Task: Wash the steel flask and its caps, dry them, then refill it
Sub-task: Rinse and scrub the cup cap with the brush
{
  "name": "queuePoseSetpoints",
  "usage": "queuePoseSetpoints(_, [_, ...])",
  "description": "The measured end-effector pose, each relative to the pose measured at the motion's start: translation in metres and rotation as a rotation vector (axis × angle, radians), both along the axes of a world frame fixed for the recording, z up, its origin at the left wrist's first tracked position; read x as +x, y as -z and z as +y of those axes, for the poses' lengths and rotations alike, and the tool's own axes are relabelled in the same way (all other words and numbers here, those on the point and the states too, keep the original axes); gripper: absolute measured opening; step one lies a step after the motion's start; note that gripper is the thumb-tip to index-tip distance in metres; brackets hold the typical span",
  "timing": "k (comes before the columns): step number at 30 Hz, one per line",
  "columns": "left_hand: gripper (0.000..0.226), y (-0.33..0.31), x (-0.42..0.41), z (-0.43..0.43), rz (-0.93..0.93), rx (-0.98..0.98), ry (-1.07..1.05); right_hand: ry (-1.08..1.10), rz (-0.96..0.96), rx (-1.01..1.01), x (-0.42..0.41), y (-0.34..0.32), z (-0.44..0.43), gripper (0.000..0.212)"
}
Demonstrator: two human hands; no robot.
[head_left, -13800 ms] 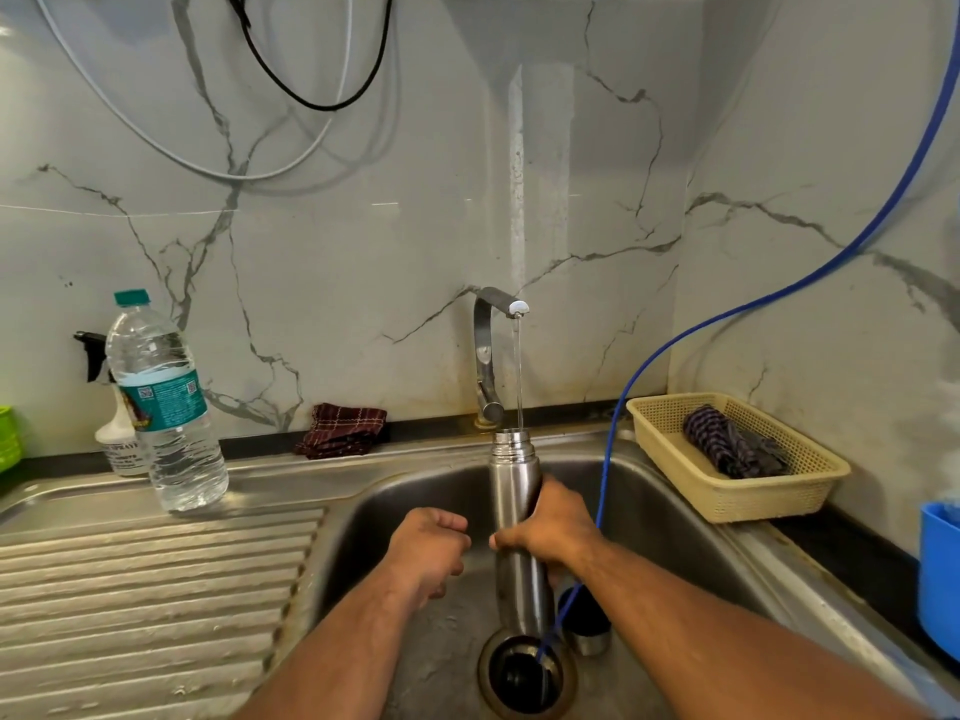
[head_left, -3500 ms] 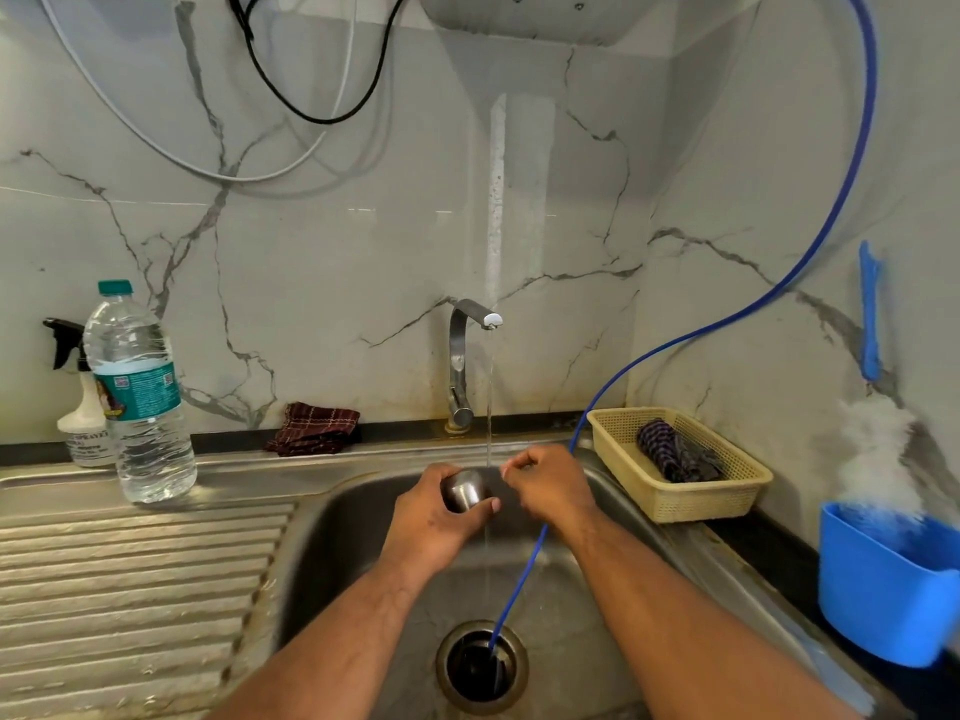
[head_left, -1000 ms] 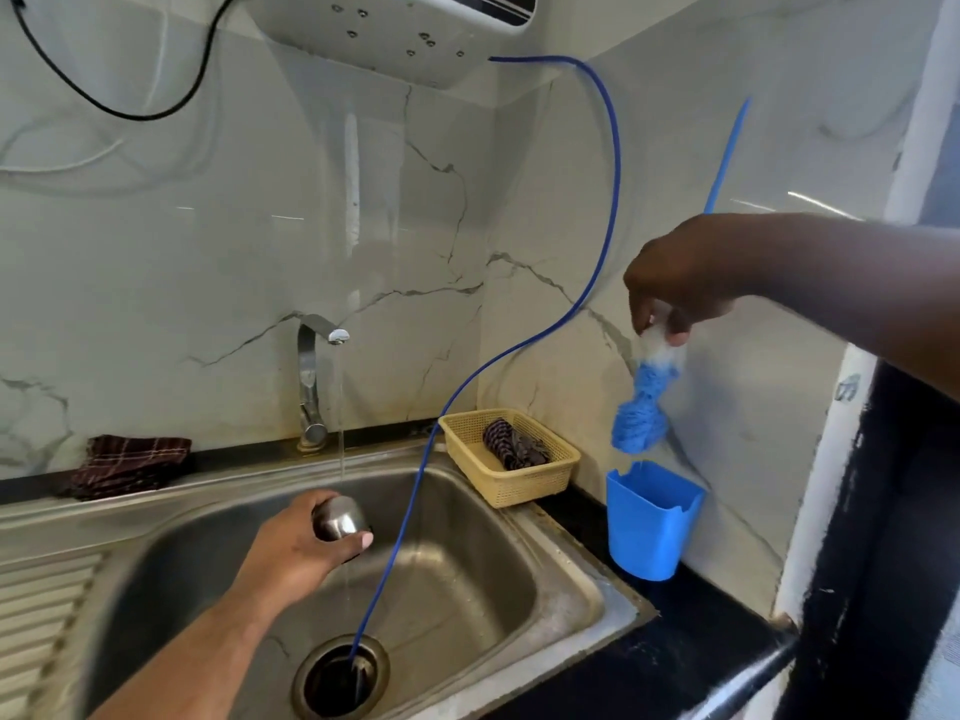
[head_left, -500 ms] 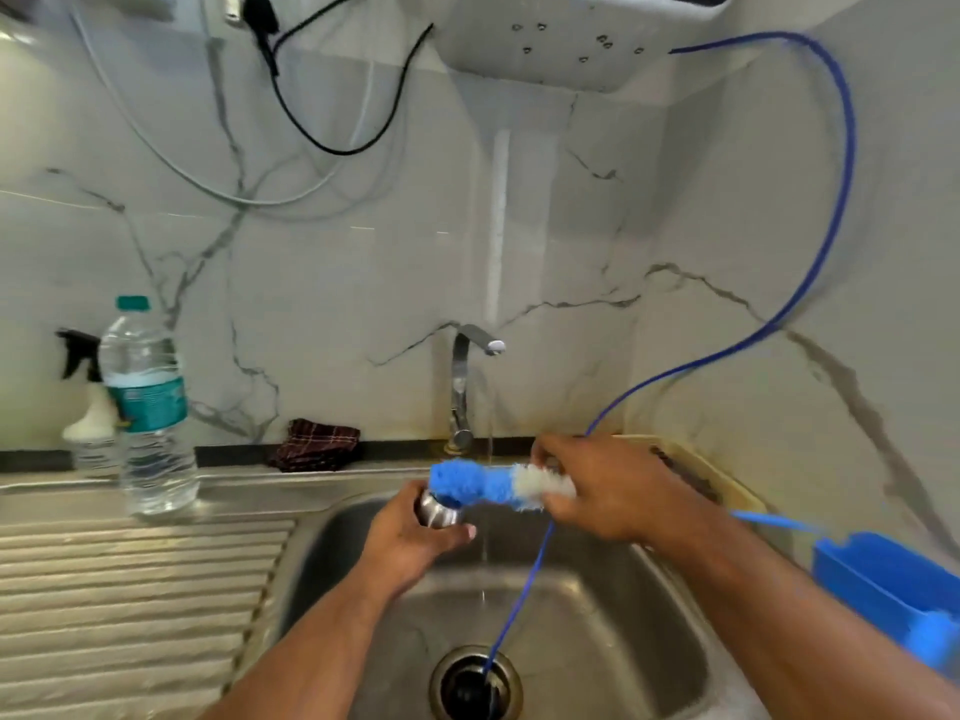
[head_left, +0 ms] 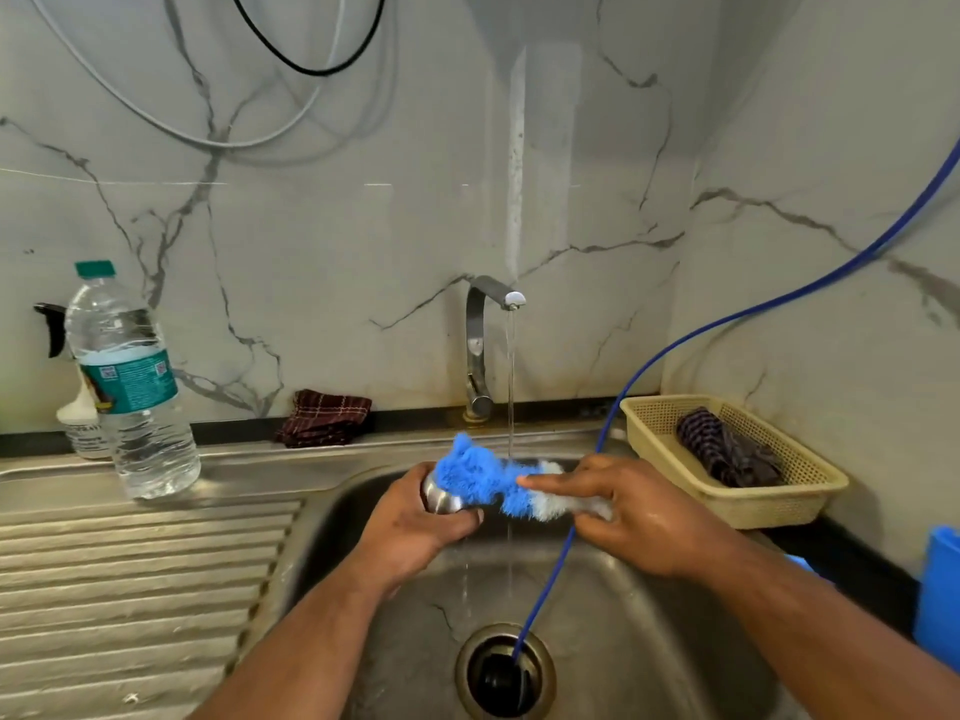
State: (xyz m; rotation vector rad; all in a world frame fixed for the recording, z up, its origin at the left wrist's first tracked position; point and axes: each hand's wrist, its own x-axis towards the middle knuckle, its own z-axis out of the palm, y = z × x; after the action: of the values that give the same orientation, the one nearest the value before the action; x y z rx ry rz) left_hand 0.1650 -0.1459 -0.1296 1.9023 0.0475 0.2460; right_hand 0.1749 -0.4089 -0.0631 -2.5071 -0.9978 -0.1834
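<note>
Left hand [head_left: 410, 527] fingers wrapped tight round steel cap [head_left: 440, 495], over sink [head_left: 597, 589] centre. Right hand [head_left: 631, 511] closed on blue-white brush [head_left: 493, 483], index extended along bristles; brush head touches cap at its 3 o'clock. Tap [head_left: 485, 345] at 12 o'clock, running. Flask not in view.

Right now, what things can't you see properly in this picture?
All in the head view:
- Steel cap: mostly hidden by the left hand and the blue brush.
- Brush handle: covered by the right hand.
- Blue tub: cut off by the right edge.
- Spray bottle: mostly behind the water bottle; its label is too small to read.
- The flask body: not in view.
</note>
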Motion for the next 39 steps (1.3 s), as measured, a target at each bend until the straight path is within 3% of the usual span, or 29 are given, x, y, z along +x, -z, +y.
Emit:
queuePoseSetpoints(7, [0.045,-0.016,-0.011,-0.006,0.03,-0.041,0.108,0.023,0.008,0.102,-0.002,0.003,0.004,0.067])
queuePoseSetpoints(10, [0.06,-0.024,-0.016,-0.013,0.17,-0.415,0.188,0.029,0.068,0.283,-0.003,0.002,0.002,0.066])
queuePoseSetpoints(12, [0.065,-0.028,-0.017,-0.016,0.233,-0.66,0.169,0.017,0.033,0.27,-0.006,0.001,0.005,0.066])
queuePoseSetpoints(15, [0.075,-0.034,-0.013,-0.014,0.259,-0.834,0.103,-0.065,0.099,0.256,-0.006,0.002,0.006,0.063])
queuePoseSetpoints(20, [0.064,-0.035,-0.014,-0.012,0.281,-0.897,0.022,-0.041,0.039,0.233,-0.007,0.0,0.007,0.069])
queuePoseSetpoints(30, [0.059,-0.036,-0.015,-0.015,0.305,-0.835,-0.011,-0.057,0.033,0.181,-0.003,0.002,0.006,0.066])
queuePoseSetpoints(39, [0.046,-0.043,-0.019,-0.018,0.267,-1.091,0.064,-0.086,-0.06,0.113,-0.004,0.006,0.017,0.059])
